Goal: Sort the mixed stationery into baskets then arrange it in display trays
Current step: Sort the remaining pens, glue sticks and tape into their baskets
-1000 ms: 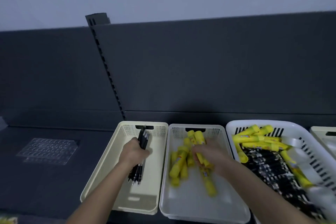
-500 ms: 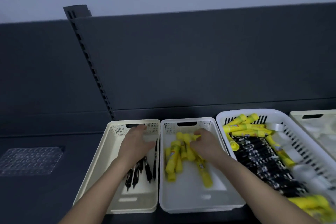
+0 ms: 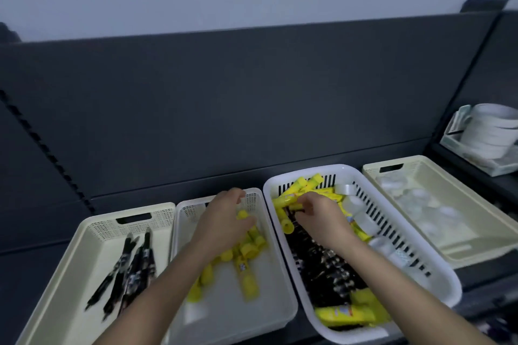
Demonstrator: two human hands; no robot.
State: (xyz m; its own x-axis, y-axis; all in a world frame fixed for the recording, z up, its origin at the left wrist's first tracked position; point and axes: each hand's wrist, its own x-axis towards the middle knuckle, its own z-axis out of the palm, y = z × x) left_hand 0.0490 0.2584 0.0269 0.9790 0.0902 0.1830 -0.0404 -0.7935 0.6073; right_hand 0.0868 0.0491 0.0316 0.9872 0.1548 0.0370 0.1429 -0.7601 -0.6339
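Observation:
Four containers stand in a row on a dark shelf. The cream tray [image 3: 92, 246] at the left holds black pens [image 3: 134, 260]. Beside it, a white tray [image 3: 269, 314] holds yellow glue sticks [image 3: 248, 255]. My left hand [image 3: 224, 221] hovers over these sticks with loosely bent fingers and holds nothing that I can see. The white slotted basket [image 3: 392, 230] holds mixed yellow sticks, black pens and tape rolls. At the basket's far left corner, my right hand [image 3: 322, 216] curls its fingers round a yellow glue stick [image 3: 291, 206].
A second cream tray [image 3: 459, 196] at the right holds clear and white tape rolls. A stack of white rolls [image 3: 490, 131] sits in a holder on the neighbouring shelf at far right. A dark back panel rises right behind the trays.
My left hand has left the pen tray, where the pens now lie loose, and moved over the yellow sticks. My right hand has gone from the stick tray into the mixed basket.

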